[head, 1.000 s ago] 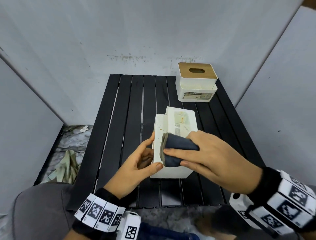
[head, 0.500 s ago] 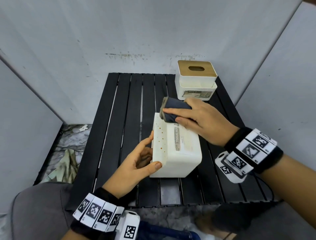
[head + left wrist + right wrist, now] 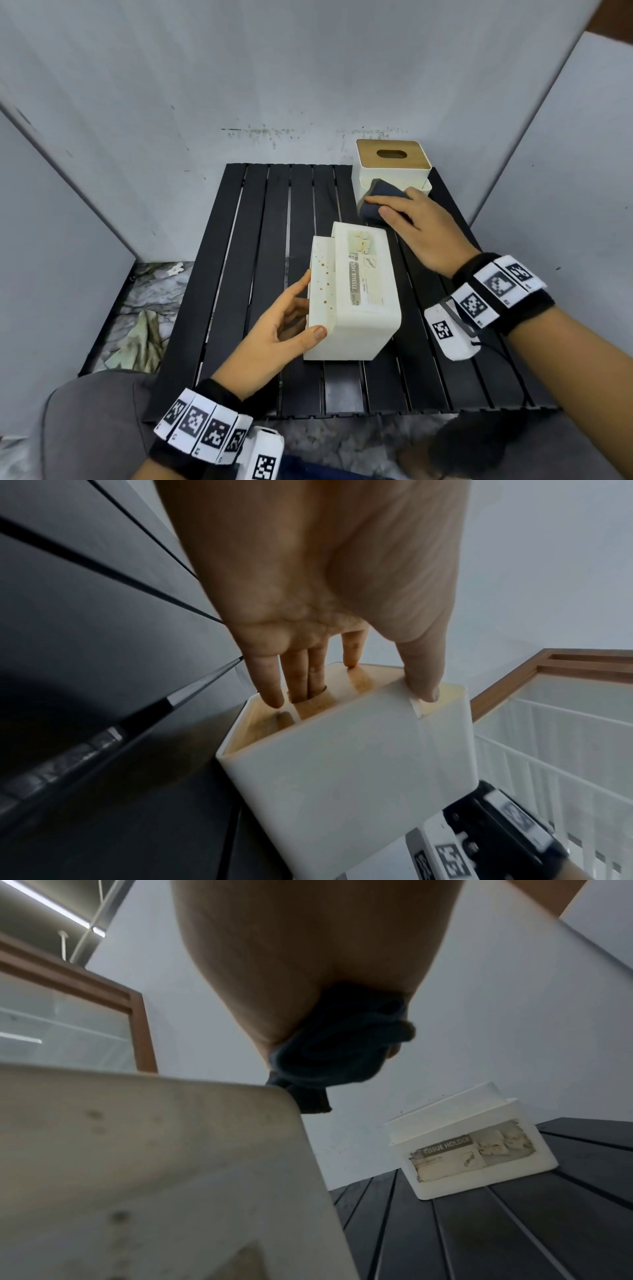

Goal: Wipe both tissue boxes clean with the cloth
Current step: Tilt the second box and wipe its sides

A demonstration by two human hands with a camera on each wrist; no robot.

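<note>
**Inspector:** Since half a second ago your right hand (image 3: 423, 236) has carried the cloth (image 3: 380, 202) off the far end of the near tissue box (image 3: 356, 294) and on towards the far tissue box (image 3: 390, 164). Your left hand (image 3: 274, 335) has not shifted.

**Operator:** Where is the cloth?

**Inspector:** Folded, dark blue, and pinched between your right thumb and fingers (image 3: 380, 198). From the head view it lies in front of the lower front face of the far box. I cannot tell whether it touches that face. The right wrist view shows the cloth (image 3: 339, 1053) bunched under your palm, above an edge of the near box (image 3: 154, 1150).

**Operator:** And the boxes?

**Inspector:** The far box stands at the far right corner of the black slatted table (image 3: 274, 222), upright, wooden lid on top, label (image 3: 472, 1153) facing you. The near box lies on its side at the table's middle, towards the near edge, label uppermost. Brown specks mark its left top strip.

**Operator:** My left hand?

**Inspector:** It grips the near box at its open left side. Your thumb (image 3: 317, 334) curls over the near corner. The left wrist view shows your fingers (image 3: 270, 680) reaching into the opening of the box (image 3: 342, 750) and your thumb on its rim.

**Operator:** Anything else?

**Inspector:** A crumpled pale rag (image 3: 144, 342) lies on the floor left of the table.
</note>
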